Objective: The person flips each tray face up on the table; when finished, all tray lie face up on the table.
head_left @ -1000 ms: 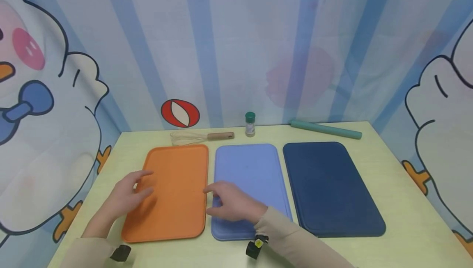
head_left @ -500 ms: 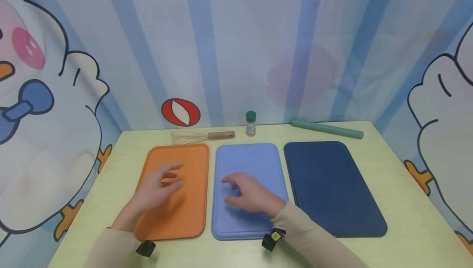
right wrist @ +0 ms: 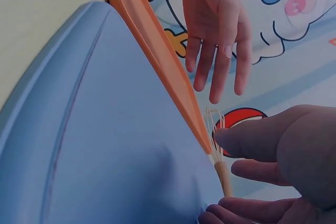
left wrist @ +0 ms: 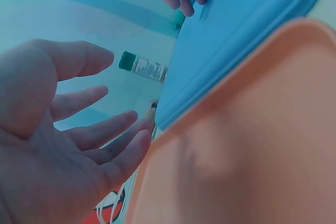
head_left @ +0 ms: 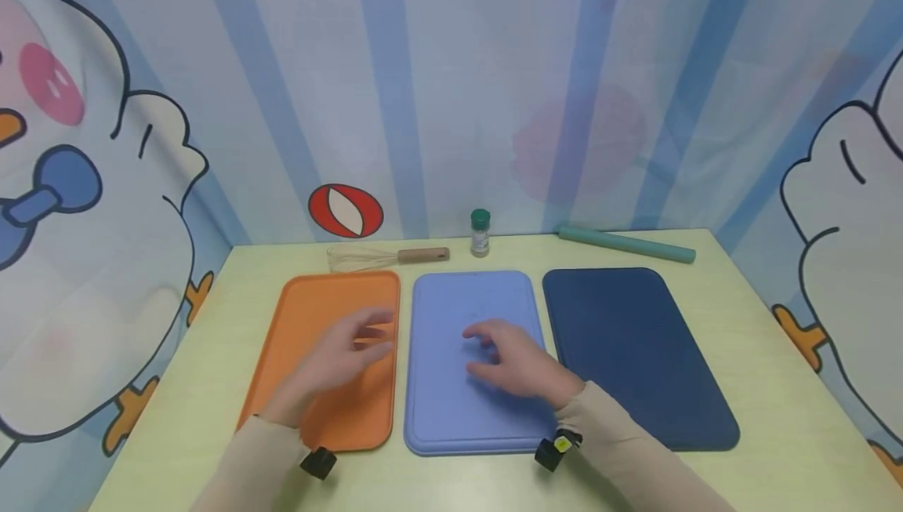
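Note:
My left hand (head_left: 346, 354) hovers over the right part of an orange tray (head_left: 303, 316), palm inward, fingers loosely bent with nothing between them. Over the light blue board (head_left: 444, 410) in the middle, my right hand (head_left: 518, 361) hangs in a like pose, also holding nothing. In the left wrist view the left hand's fingers (left wrist: 94, 129) are spread apart, above the tray's surface. The right wrist view has the right thumb and fingers (right wrist: 257, 137) apart, beside the light blue board.
A dark blue board (head_left: 635, 355) lies at the right. Along the table's back edge are a whisk (head_left: 416, 256), a small green-capped jar (head_left: 480, 234) and a green rolling pin (head_left: 624, 244). Behind hangs a striped cloth backdrop (head_left: 466, 104).
Both hands have moved right: the left from the orange tray's left edge across it, the right from the light blue board's left edge to its right part. The objects stay in place.

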A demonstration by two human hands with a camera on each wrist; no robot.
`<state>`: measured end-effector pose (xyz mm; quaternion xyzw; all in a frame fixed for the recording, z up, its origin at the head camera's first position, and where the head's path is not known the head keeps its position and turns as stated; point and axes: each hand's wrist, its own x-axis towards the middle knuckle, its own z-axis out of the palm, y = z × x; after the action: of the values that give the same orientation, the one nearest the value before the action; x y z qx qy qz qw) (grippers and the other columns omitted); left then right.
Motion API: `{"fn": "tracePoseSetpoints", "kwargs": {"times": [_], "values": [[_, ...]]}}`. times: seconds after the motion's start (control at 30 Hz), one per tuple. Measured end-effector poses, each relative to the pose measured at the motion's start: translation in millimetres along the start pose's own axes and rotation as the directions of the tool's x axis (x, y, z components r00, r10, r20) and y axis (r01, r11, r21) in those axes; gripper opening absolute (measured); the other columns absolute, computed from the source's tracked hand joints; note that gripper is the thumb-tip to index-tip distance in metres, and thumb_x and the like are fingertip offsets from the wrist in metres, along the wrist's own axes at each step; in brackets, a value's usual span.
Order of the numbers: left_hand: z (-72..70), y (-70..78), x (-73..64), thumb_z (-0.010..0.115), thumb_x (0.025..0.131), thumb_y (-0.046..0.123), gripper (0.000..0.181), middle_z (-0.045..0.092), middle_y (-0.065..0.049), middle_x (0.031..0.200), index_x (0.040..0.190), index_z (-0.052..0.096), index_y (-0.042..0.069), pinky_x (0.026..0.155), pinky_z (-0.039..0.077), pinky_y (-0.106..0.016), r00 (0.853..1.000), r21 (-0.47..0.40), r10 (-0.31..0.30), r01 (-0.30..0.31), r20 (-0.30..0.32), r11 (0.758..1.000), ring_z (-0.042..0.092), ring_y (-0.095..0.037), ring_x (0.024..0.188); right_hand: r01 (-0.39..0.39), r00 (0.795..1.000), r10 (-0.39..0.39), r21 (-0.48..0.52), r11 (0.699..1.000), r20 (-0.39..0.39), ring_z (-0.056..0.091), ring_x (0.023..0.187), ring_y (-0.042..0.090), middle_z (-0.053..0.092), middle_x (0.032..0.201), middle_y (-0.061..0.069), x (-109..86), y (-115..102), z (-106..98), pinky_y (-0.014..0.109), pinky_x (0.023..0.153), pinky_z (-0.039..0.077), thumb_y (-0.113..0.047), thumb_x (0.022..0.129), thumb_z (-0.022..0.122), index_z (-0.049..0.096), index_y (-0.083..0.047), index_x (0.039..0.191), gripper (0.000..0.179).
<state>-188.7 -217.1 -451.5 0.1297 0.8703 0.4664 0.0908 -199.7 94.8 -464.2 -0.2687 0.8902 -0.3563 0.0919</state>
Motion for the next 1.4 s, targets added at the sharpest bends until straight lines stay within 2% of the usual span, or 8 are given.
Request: {"fn": "tracePoseSetpoints", "kwargs": {"times": [0.17, 0.33, 0.63, 0.87, 0.93, 1.07, 1.17, 1.4], "values": [[7.9, 7.4, 7.6, 0.069, 0.102, 0.019, 0.057, 0.054, -0.017, 0.154, 0.155, 0.049, 0.011, 0.108, 0.052, -0.054, 0.999, -0.03, -0.008, 0.009, 0.046, 1.0, 0.058, -0.039, 0.135, -0.044, 0.998, 0.044, -0.018, 0.999, -0.037, 0.065, 0.121, 0.031, 0.064, 0.14, 0.013, -7.2, 6, -11, 0.048, 0.096, 0.057, -0.02, 0.097, 0.076, 0.064, -0.009, 0.14, 0.046], [15.7, 12.2, 13.9, 0.068, 0.103, 0.018, 0.059, 0.051, -0.019, 0.157, 0.157, 0.047, 0.008, 0.112, 0.047, -0.056, 0.996, -0.04, -0.001, 0.005, 0.093, 0.999, 0.055, -0.042, 0.138, -0.031, 0.996, 0.026, -0.055, 0.998, -0.081, 0.064, 0.124, 0.033, 0.064, 0.14, 0.015, -14.9, 17, -20, 0.05, 0.1, 0.056, -0.019, 0.096, 0.077, 0.066, -0.006, 0.137, 0.044], [25.6, 16.5, 22.4, 0.072, 0.1, 0.023, 0.062, 0.043, -0.015, 0.163, 0.157, 0.048, 0.013, 0.115, 0.043, -0.06, 0.994, 0.001, -0.038, 0.038, 0.102, 0.999, 0.047, -0.045, 0.145, -0.034, 0.991, 0.016, -0.135, 0.99, -0.13, 0.052, 0.137, 0.045, 0.062, 0.141, 0.021, -24.1, 34, -30, 0.063, 0.112, 0.042, -0.015, 0.092, 0.081, 0.068, -0.004, 0.134, 0.046], [31.0, 20.6, 27.2, 0.073, 0.1, 0.024, 0.063, 0.042, -0.015, 0.164, 0.157, 0.047, 0.019, 0.115, 0.043, -0.06, 0.993, 0.025, -0.079, 0.077, 0.085, 0.997, 0.045, -0.045, 0.146, -0.114, 0.991, 0.103, -0.143, 0.983, -0.08, 0.044, 0.142, 0.051, 0.047, 0.152, 0.031, -30.0, 38, -35, 0.065, 0.111, 0.042, -0.018, 0.088, 0.085, 0.061, -0.005, 0.144, 0.062], [32.6, 21.3, 28.5, 0.073, 0.1, 0.024, 0.063, 0.041, -0.015, 0.164, 0.158, 0.047, 0.019, 0.115, 0.043, -0.06, 0.993, 0.018, -0.084, 0.082, 0.086, 0.996, 0.044, -0.046, 0.147, -0.13, 0.991, 0.122, -0.142, 0.981, -0.061, 0.046, 0.141, 0.05, 0.047, 0.152, 0.032, -31.9, 38, -36, 0.064, 0.11, 0.045, -0.017, 0.087, 0.086, 0.059, -0.005, 0.146, 0.066], [35.9, 21.0, 30.9, 0.073, 0.1, 0.021, 0.063, 0.041, -0.016, 0.164, 0.157, 0.047, 0.014, 0.117, 0.04, -0.061, 0.992, 0.013, -0.057, 0.056, 0.112, 0.998, 0.042, -0.047, 0.148, -0.142, 0.99, 0.139, -0.135, 0.981, -0.028, 0.051, 0.136, 0.047, 0.05, 0.15, 0.03, -36.4, 39, -37, 0.061, 0.107, 0.048, -0.015, 0.084, 0.088, 0.056, -0.004, 0.148, 0.072], [37.9, 20.2, 32.6, 0.073, 0.1, 0.021, 0.063, 0.042, -0.016, 0.164, 0.157, 0.047, 0.012, 0.119, 0.038, -0.06, 0.99, 0.016, -0.049, 0.048, 0.128, 0.999, 0.041, -0.045, 0.15, -0.139, 0.99, 0.139, -0.129, 0.982, -0.013, 0.052, 0.135, 0.045, 0.053, 0.149, 0.028, -39.4, 38, -38, 0.06, 0.108, 0.048, -0.015, 0.082, 0.089, 0.056, -0.004, 0.148, 0.074], [41.2, 21.9, 34.0, 0.073, 0.1, 0.022, 0.063, 0.041, -0.015, 0.165, 0.157, 0.047, 0.012, 0.118, 0.039, -0.06, 0.991, 0.012, -0.064, 0.063, 0.12, 0.998, 0.041, -0.042, 0.15, -0.149, 0.988, 0.152, -0.113, 0.982, 0.02, 0.05, 0.138, 0.046, 0.051, 0.151, 0.029, -45.2, 34, -39, 0.061, 0.11, 0.046, -0.015, 0.08, 0.092, 0.055, -0.003, 0.148, 0.078]]}}
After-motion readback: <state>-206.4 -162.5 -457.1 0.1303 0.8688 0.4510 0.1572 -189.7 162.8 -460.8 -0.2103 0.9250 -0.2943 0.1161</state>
